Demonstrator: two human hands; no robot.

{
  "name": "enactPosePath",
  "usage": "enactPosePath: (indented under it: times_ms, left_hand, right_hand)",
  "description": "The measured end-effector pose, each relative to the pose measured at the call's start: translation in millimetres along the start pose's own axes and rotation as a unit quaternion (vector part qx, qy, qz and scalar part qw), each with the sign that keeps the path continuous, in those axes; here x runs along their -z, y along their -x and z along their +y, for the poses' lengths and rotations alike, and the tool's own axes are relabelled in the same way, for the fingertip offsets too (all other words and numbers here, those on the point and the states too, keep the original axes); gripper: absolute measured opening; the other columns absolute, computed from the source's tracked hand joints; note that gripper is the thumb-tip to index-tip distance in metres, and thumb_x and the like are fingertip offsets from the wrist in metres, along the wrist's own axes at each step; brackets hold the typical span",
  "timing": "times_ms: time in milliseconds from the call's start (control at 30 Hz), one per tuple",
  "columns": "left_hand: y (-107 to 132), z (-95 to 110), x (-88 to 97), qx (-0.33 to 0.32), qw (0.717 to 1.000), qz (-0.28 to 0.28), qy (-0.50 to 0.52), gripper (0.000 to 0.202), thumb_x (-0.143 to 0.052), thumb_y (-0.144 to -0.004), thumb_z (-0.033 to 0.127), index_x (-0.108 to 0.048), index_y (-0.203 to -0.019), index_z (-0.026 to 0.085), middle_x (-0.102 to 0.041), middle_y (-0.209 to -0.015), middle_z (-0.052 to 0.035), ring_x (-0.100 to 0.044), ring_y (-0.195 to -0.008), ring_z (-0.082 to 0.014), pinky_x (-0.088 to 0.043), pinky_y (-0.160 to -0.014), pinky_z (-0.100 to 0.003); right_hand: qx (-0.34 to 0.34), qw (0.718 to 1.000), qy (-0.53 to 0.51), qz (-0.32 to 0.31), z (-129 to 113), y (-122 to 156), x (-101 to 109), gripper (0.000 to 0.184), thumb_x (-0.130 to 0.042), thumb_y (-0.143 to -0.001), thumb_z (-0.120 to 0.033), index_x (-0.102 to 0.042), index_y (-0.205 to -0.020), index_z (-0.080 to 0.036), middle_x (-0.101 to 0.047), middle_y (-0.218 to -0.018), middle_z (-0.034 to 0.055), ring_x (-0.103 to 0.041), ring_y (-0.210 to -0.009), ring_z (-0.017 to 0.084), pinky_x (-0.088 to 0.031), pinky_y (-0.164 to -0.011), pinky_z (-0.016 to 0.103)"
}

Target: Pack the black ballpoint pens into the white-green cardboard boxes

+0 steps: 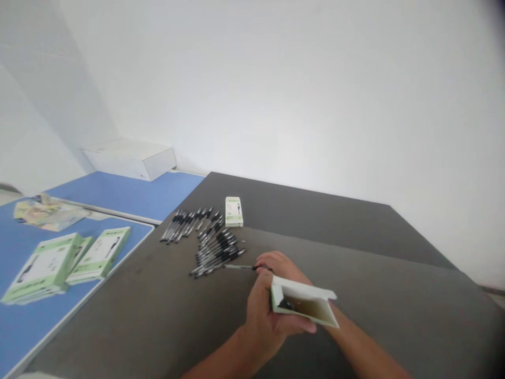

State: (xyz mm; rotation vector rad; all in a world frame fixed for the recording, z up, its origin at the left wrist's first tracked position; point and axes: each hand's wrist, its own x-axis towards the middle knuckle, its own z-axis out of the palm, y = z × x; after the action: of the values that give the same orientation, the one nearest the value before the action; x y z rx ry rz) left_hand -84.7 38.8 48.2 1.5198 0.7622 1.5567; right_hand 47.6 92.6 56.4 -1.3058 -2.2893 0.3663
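Note:
My left hand (265, 315) is closed around a small open white-and-green pen box (305, 304), its flap up and its opening facing me, with dark pens inside. My right hand (281, 266) lies behind the box, mostly hidden, and pinches a black pen (240, 267) that points left over the dark grey table (379, 295). Just left of that pen lie several loose black pens (216, 251) in a pile, with a second row of pens (188, 222) farther back. A closed pen box (234, 211) lies beyond them.
On the blue table (130, 195) at the left lie stacked green-and-white boxes (65, 261), some coloured papers (49, 213) and a white carton (132, 159) against the white wall.

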Motion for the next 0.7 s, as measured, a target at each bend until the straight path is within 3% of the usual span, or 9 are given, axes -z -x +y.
enactPosePath:
  times_ms: [133, 300, 400, 500, 600, 700]
  left_hand:
    - [-9, 9, 2.3, 0.0, 1.0, 0.004, 0.02, 0.065, -0.083, -0.068, 0.079, -0.062, -0.086, 0.021, -0.06, -0.073, 0.0037, -0.052, -0.06, -0.0136, -0.042, -0.056, -0.025]
    - [-13, 7, 4.4, 0.03, 0.997, -0.016, -0.068, 0.068, -0.079, -0.066, 0.085, -0.063, -0.082, 0.021, -0.062, -0.068, 0.0042, -0.055, -0.058, -0.015, -0.045, -0.054, -0.024]
    - [-13, 2, 5.3, 0.026, 0.993, -0.031, -0.11, 0.067, -0.077, -0.069, 0.085, -0.063, -0.084, 0.021, -0.062, -0.068, 0.0044, -0.056, -0.058, -0.0156, -0.046, -0.054, -0.025]
    - [-13, -4, 6.7, 0.019, 0.989, -0.048, -0.141, 0.067, -0.076, -0.069, 0.086, -0.062, -0.081, 0.021, -0.058, -0.068, 0.0048, -0.054, -0.057, -0.0151, -0.044, -0.054, -0.024]
    - [-13, -8, 7.9, 0.023, 0.986, -0.063, -0.155, 0.067, -0.079, -0.067, 0.085, -0.061, -0.078, 0.021, -0.056, -0.067, 0.0056, -0.052, -0.055, -0.014, -0.041, -0.054, -0.024]
    - [-11, -12, 8.8, 0.028, 0.982, -0.075, -0.168, 0.067, -0.077, -0.068, 0.086, -0.063, -0.079, 0.021, -0.057, -0.067, 0.0057, -0.052, -0.056, -0.0141, -0.04, -0.055, -0.024]
  right_hand:
    - [-0.121, 0.988, -0.062, 0.072, 16, 60, 66, 0.03, -0.044, -0.112, -0.031, -0.071, -0.121, -0.02, -0.079, -0.089, 0.0021, -0.073, -0.069, 0.015, -0.059, -0.064, 0.024]
    - [-0.215, 0.95, -0.085, 0.208, 3, 133, 137, 0.03, -0.058, -0.107, -0.042, -0.079, -0.11, -0.02, -0.07, -0.066, 0.0001, -0.067, -0.061, 0.015, -0.051, -0.054, 0.024]
    - [-0.159, 0.958, -0.091, 0.221, -23, 154, 168, 0.015, -0.068, -0.101, -0.035, -0.082, -0.101, -0.028, -0.068, -0.064, -0.0012, -0.061, -0.054, 0.014, -0.046, -0.051, 0.026]
    - [-0.055, 0.979, -0.035, 0.195, -49, 151, 184, 0.015, -0.073, -0.097, -0.024, -0.081, -0.105, -0.033, -0.07, -0.067, -0.0018, -0.057, -0.052, 0.014, -0.041, -0.048, 0.028]
    - [-0.006, 0.985, 0.026, 0.17, -67, 133, 184, 0.017, -0.074, -0.097, -0.02, -0.078, -0.109, -0.031, -0.07, -0.068, -0.0029, -0.056, -0.054, 0.013, -0.04, -0.049, 0.027]
    - [0.036, 0.987, 0.059, 0.144, -76, 115, 177, 0.016, -0.069, -0.099, -0.014, -0.076, -0.109, -0.024, -0.072, -0.075, -0.0012, -0.059, -0.062, 0.013, -0.045, -0.06, 0.029]
